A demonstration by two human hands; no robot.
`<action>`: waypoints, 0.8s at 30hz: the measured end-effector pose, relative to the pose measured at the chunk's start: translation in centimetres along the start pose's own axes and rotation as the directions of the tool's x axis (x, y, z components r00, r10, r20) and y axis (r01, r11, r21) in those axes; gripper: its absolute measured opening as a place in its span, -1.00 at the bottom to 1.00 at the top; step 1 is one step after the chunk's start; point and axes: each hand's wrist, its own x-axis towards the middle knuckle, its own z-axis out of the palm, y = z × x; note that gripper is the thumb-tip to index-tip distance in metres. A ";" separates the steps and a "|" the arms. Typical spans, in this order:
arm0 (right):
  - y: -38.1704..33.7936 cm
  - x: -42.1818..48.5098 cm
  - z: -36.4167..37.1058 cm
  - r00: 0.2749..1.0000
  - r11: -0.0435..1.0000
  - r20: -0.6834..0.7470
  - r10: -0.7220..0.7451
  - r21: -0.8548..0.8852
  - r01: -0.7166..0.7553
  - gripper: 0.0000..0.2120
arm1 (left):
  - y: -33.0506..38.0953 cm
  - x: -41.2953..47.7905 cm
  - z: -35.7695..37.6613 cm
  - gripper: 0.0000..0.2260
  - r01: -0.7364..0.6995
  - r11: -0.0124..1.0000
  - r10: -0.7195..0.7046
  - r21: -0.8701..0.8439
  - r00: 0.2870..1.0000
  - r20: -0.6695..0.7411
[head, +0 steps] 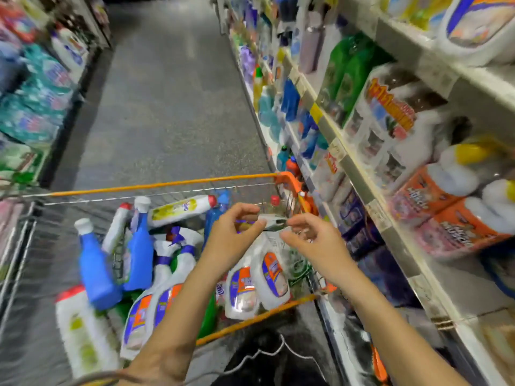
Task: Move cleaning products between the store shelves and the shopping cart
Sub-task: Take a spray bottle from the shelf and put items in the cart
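Pinching the top of a clear-wrapped twin pack of white bottles [259, 280] — left hand [231, 240] and right hand [309, 238] — over the bottle-filled orange-rimmed wire cart [156, 185].

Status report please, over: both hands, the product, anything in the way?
Left hand and right hand both pinch top of twin spray-bottle pack. Pack over shopping cart, right side. Loose bottles piled around it; shelves close on right.

A grey speckled floor [167, 93] runs up the middle of the frame as a narrow aisle. Pale right shelves [412, 48] line one side, darker left shelves [71, 112] the other. Overhead light glints faintly off the floor.
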 end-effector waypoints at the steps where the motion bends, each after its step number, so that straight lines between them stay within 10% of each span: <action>1: 1.3 0.1 1.6 0.998 0.999 0.052 0.041 -0.017 -0.040 -0.86 | -1.8 -0.6 -0.5 -0.86 0.043 0.999 -0.042 0.026 0.999 -0.014; 11: 12.8 1.7 11.5 0.870 0.842 0.158 0.467 -0.379 -0.384 -0.38 | -12.8 -3.5 -1.0 -0.78 0.371 0.923 -0.365 0.102 0.928 -0.078; 19: 14.5 2.1 13.9 0.841 0.752 0.111 0.530 -0.520 -0.405 -0.05 | -14.5 -3.0 -0.8 -0.68 0.401 0.897 -0.399 0.187 0.915 -0.050; 24: 14.2 2.3 14.4 0.860 0.722 0.052 0.508 -0.571 -0.392 -0.18 | -14.7 -2.6 -0.5 -0.68 0.421 0.890 -0.423 0.174 0.906 -0.027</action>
